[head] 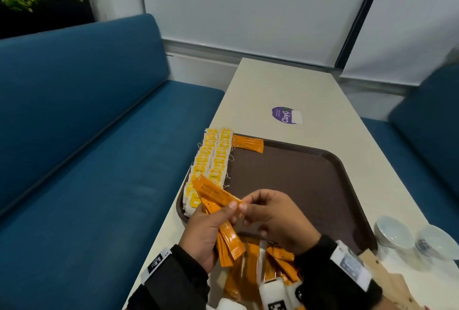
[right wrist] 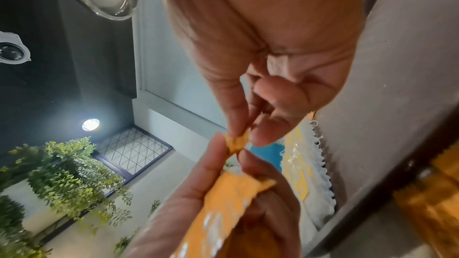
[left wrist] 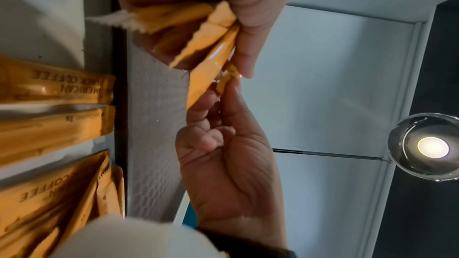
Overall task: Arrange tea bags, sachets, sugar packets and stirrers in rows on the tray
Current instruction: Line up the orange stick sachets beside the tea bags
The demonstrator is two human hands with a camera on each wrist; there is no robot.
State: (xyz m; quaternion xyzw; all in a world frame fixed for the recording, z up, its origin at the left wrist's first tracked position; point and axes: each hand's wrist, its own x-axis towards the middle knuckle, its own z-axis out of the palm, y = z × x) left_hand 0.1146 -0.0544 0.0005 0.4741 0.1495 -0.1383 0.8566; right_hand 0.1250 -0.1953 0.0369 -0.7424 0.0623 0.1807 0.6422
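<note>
My left hand [head: 229,210] grips a bundle of orange coffee sachets [head: 228,237] above the near left corner of the brown tray [head: 285,180]. The top sachet [head: 216,191] sticks out up and to the left. My right hand [head: 248,206] pinches its near end between thumb and forefinger; the right wrist view shows that end [right wrist: 238,141] close up. Two rows of yellow tea bags [head: 214,158] run along the tray's left side. One orange sachet [head: 248,143] lies at the tray's far edge beside them.
A loose heap of orange sachets [head: 250,257] lies on the table below my hands. Two clear glass bowls [head: 395,232] stand at the right, near the tray's corner. A purple sticker [head: 285,114] marks the table beyond the tray. Blue benches [head: 99,135] flank both sides.
</note>
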